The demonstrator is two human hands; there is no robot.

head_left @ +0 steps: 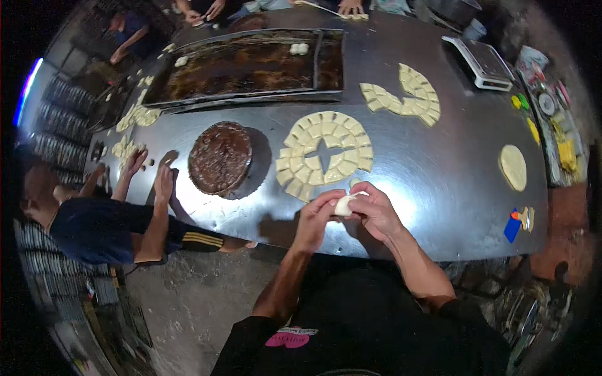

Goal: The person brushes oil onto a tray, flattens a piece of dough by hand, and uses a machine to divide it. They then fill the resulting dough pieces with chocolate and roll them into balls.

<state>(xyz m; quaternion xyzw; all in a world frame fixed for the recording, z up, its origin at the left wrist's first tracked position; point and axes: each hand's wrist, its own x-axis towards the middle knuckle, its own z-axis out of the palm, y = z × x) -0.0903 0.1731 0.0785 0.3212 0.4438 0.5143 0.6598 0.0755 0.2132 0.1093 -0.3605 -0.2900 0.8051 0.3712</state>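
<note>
Between my two hands, over the front edge of the metal table, is a small piece of pale dough [343, 205]. My left hand [318, 213] pinches it from the left, and my right hand [374, 210] grips its other side with thumb and fingers. Just beyond my hands lies a round sheet of dough [332, 128], cut into many small pieces, with a gap at its middle. Farther right is a partly used cut dough round [414, 100]. Left of the cut round stands a round container of dark brown filling [219, 158].
A large dark baking tray [238, 66] with a few dough balls lies at the back. The scale [483, 62] is at the back right. An oval dough piece [513, 167] and a blue scraper [512, 229] lie right. A co-worker [106, 225] works at left; others are behind.
</note>
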